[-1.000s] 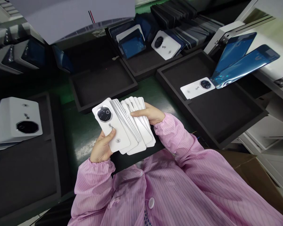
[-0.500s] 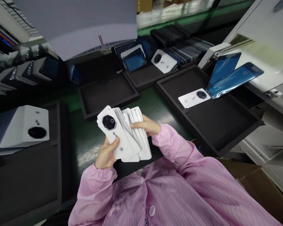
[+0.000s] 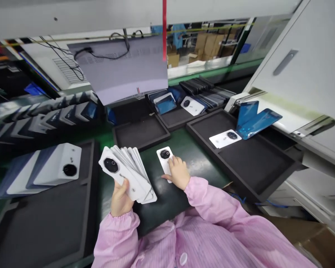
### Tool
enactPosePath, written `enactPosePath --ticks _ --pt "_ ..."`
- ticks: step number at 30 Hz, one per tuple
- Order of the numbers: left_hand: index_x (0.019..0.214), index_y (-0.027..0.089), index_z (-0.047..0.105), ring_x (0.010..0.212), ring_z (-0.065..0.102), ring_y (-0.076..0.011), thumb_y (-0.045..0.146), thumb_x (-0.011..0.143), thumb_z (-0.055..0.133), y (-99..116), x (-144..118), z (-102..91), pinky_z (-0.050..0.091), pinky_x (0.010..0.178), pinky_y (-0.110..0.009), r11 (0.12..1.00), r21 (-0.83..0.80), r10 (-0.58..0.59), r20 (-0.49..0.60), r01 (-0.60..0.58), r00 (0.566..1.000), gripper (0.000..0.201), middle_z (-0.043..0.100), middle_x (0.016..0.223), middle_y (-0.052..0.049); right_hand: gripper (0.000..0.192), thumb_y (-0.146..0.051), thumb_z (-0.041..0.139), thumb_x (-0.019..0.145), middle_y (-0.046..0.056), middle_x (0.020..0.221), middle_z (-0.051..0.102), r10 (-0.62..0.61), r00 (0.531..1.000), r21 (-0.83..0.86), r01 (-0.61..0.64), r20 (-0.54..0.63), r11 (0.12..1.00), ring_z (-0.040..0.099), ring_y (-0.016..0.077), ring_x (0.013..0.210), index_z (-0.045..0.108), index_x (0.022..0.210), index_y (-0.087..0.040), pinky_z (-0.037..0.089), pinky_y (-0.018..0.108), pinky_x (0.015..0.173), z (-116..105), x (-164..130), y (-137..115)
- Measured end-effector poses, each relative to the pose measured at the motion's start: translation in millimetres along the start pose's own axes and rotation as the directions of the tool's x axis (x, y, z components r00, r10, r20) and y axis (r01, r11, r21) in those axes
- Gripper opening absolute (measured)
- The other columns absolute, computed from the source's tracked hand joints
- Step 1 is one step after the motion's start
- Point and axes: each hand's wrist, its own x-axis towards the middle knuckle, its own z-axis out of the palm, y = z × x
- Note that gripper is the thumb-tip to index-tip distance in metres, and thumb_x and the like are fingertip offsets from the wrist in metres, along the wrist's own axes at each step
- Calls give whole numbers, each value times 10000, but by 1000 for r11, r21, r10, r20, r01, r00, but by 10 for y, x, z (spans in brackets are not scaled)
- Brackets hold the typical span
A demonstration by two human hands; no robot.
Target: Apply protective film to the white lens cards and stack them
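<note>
Left hand (image 3: 120,199) grips the fanned white covers (image 3: 128,173); right hand (image 3: 178,173) (fingers flat, pinning, not gripping) should press the single cover (image 3: 165,158) squarely onto the green mat (image 3: 195,163).

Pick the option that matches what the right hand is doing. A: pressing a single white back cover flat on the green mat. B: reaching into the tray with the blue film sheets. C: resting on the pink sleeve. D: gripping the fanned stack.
A: the right hand lies on one white back cover flat on the green mat, while the left hand holds the fanned stack.
</note>
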Motion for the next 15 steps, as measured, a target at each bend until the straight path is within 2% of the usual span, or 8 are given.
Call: enactPosePath --ticks 2,4,7,9,12,15 --pt "1185 417 584 1148 611 -152 325 796 690 33 3 -54 522 915 -230 997 -53 59 -4 -59 998 413 673 1212 70 599 -375 667 783 241 1276 542 -42 997 -50 45 61 998 502 350 1172 496 1256 -51 448 439 930 32 -49 34" --pt "1199 384 587 1110 631 -159 302 772 718 39 3 -81 505 950 -261 988 -130 84 -22 -86 996 454 683 1195 49 476 -251 630 783 227 1169 607 -50 996 -71 56 78 996 570 316 1085 532 1199 -43 456 413 924 14 -81 79" --pt "1200 343 601 1042 661 -170 252 744 744 43 -3 -66 475 999 -319 967 -238 76 -46 -85 996 486 699 1165 16 538 -91 607 698 254 1130 621 -80 993 -91 88 91 992 585 334 1094 513 1221 -9 446 418 936 -59 -120 129" --pt "1193 337 607 1015 671 -173 229 733 751 61 -20 -31 474 999 -335 955 -287 62 -42 -72 997 494 702 1156 7 558 -52 580 684 265 1135 623 -104 989 -72 112 102 991 592 350 1101 509 1236 -9 454 417 917 -128 -138 163" --pt "1180 327 614 1000 677 -168 210 718 763 93 -62 24 469 1006 -329 942 -333 37 -12 -39 999 499 707 1144 0 358 -60 512 746 213 937 690 -85 991 4 85 107 996 671 320 918 602 1092 -47 479 395 824 -311 -97 271" --pt "1188 319 605 1017 674 -172 202 703 778 98 -114 68 455 1023 -329 933 -358 -15 35 26 999 528 710 1133 -3 207 -64 498 766 112 771 692 -46 993 154 29 104 988 680 249 792 648 899 -116 478 332 769 -601 116 403"
